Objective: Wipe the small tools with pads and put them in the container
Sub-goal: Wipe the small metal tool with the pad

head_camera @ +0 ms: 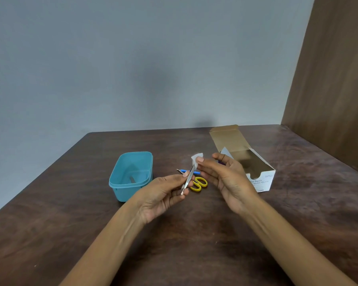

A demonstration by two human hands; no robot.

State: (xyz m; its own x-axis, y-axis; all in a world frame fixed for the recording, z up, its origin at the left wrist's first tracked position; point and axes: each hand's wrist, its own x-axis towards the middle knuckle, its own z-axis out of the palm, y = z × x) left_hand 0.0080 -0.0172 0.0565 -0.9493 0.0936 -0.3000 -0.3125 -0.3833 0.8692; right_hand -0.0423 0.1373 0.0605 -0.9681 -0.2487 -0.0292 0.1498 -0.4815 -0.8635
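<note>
My left hand [165, 193] grips metal tweezers [188, 179] by their lower end, tips pointing up and to the right. My right hand [221, 174] pinches a small white pad [196, 158] around the tips of the tweezers. On the table behind my hands lie scissors with yellow handles [199, 183] and a tool with a blue handle [186, 171], both partly hidden. To the left stands an open teal plastic container [130, 176] with a grey metal tool [132, 179] lying in it.
An open white cardboard box of alcohol swabs [254, 168] lies to the right, its flap raised towards the wall. The dark wooden table [194, 234] meets a grey wall at the back and a brown wooden panel [335, 79] at the right.
</note>
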